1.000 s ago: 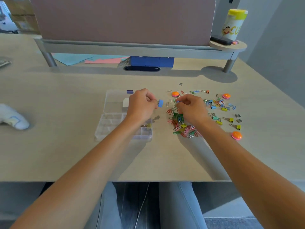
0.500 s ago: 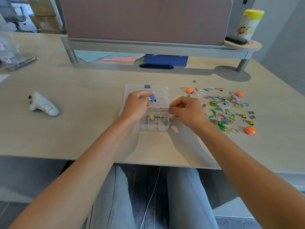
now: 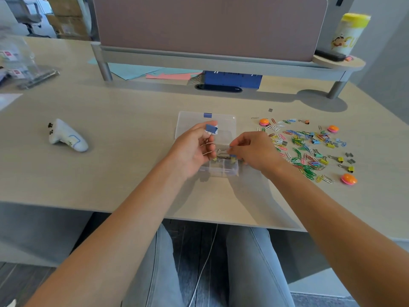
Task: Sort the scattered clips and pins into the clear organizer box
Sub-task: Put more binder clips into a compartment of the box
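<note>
Both hands now over clear organizer box (image 3: 225, 120) mid-desk; left hand (image 3: 194, 147) fingers pinch blue binder clip (image 3: 211, 128) above it, right hand (image 3: 254, 151) fingers pinch second clip (image 3: 231, 155) at front compartments. Scattered clips (image 3: 305, 147) just right of box.

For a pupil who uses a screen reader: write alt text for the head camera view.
A person's left hand holds a blue binder clip over a clear organizer box on a desk, while the right hand lowers another clip into it. Colourful paper clips lie scattered to the right.
</note>
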`<state>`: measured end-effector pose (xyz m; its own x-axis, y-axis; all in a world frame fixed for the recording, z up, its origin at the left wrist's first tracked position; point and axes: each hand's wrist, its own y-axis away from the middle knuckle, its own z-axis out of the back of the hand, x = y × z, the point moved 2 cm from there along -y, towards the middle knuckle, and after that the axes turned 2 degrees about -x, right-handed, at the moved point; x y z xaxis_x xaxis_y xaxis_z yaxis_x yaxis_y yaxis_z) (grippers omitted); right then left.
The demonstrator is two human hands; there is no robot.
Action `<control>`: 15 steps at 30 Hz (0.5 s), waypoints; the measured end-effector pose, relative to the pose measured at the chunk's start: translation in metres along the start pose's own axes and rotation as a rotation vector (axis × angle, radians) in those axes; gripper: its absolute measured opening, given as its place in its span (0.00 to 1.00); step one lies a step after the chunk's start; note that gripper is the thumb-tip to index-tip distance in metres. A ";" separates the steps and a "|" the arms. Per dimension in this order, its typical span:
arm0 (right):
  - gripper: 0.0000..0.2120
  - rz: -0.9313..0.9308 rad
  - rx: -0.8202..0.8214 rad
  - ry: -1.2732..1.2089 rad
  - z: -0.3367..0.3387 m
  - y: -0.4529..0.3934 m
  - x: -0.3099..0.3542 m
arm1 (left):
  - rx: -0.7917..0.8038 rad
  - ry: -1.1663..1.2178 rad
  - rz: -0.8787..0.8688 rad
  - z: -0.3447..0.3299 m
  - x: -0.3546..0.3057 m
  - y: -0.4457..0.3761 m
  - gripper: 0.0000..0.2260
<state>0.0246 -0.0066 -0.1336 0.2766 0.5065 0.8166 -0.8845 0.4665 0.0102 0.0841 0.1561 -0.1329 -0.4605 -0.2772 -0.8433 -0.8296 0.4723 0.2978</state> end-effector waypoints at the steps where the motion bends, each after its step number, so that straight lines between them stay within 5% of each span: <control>1: 0.05 0.001 -0.001 0.006 0.000 0.000 0.000 | -0.006 -0.027 -0.004 0.000 0.000 0.001 0.15; 6: 0.03 0.001 -0.008 -0.009 0.001 0.002 0.000 | -0.131 -0.255 -0.152 0.003 -0.001 0.003 0.05; 15: 0.02 -0.011 -0.013 0.007 -0.001 0.001 -0.002 | -0.304 -0.664 -0.471 0.006 -0.004 0.002 0.09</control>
<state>0.0236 -0.0064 -0.1363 0.2892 0.5064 0.8124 -0.8762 0.4817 0.0117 0.0863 0.1629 -0.1315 0.1527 0.2029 -0.9672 -0.9795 0.1613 -0.1208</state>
